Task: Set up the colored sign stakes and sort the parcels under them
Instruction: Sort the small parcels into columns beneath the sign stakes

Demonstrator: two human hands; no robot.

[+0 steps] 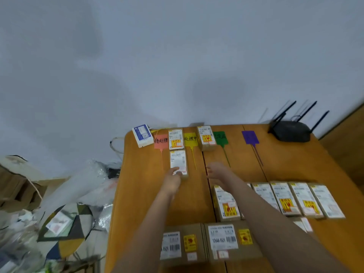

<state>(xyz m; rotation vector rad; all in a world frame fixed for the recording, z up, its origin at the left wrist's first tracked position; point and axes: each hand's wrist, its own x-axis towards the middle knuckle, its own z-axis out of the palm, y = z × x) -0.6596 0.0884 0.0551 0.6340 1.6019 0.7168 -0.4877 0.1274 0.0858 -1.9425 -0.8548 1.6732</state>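
The left hand point(173, 177) lay with fingertips pressed flat on the near end of a small cardboard parcel point(178, 163), its long axis running up the frame beside the pink sign stake point(161, 141). The right hand point(217, 171), spread and empty, hovered just right of it over the wooden tabletop point(285, 164).

Bare forearms, no sleeves, bare hands point(173, 180)

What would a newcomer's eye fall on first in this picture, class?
Probably the four coloured sign stakes lying in a row along the table's far edge: pink, yellow, green, purple. Next, the left hand touching a parcel beside the pink stake, and the black router at the far right corner.
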